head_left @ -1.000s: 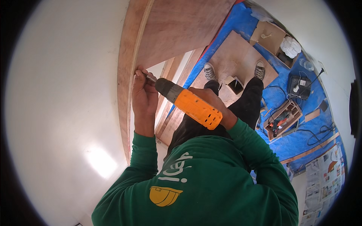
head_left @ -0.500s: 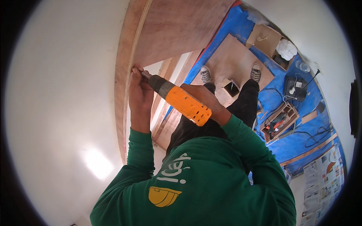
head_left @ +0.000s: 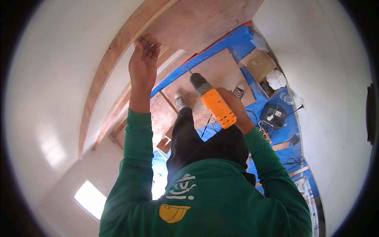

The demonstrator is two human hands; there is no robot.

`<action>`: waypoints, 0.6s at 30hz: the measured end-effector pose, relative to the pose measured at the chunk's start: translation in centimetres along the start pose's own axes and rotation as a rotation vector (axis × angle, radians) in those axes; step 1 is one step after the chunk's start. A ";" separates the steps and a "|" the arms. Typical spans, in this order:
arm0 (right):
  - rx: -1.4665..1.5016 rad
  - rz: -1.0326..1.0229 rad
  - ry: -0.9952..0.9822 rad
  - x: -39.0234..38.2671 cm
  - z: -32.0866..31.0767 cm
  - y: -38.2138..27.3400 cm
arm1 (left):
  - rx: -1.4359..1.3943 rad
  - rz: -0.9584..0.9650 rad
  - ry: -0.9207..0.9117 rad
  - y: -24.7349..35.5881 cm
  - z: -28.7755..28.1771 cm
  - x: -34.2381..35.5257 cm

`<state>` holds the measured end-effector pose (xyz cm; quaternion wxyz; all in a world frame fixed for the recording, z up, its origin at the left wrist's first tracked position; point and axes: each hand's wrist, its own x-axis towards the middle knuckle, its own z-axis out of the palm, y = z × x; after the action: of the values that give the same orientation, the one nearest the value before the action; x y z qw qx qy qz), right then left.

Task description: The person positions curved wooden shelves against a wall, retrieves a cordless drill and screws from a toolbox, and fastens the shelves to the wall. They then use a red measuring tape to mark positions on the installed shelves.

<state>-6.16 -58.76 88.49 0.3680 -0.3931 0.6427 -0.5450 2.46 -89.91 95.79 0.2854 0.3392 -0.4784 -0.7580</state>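
My right hand [head_left: 236, 104] is wrapped round the handle of an orange and black cordless drill [head_left: 219, 106]. The drill points up and to the left over the floor, its thin bit apart from the wood. Raised at the upper left, my left hand [head_left: 145, 59] has its fingers bent and close together against the edge where a wooden strip [head_left: 114, 51] meets a plywood panel [head_left: 197, 23]. A thin dark sliver shows by those fingertips, too small to name.
Blue sheeting [head_left: 252, 112] covers the floor, with a plywood sheet [head_left: 221, 67] under my shoes. On the right lie an open box [head_left: 258, 63], a white plastic bag [head_left: 276, 79], a dark case [head_left: 273, 116] and cables. A white wall [head_left: 327, 118] bounds that side.
The drill has moved away from the panel edge, rightward in the view, and its bit has left my left hand. My left hand remains at the wood. My view and stance have shifted.
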 end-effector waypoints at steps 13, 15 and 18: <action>-0.308 0.205 0.311 -10.5 9.3 3.7 | 0.281 0.195 -0.077 -4.5 -4.3 0.5; -0.225 0.344 0.295 -11.6 10.0 3.0 | 0.242 0.195 -0.089 -4.6 -4.1 0.7; -0.637 0.033 0.284 -12.8 10.7 2.4 | 0.276 0.218 -0.073 -4.9 -4.2 0.6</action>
<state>8.56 -51.36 85.27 0.1424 -0.3981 0.8316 -0.3602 4.87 -90.68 89.83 0.2990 0.2938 -0.6219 -0.6615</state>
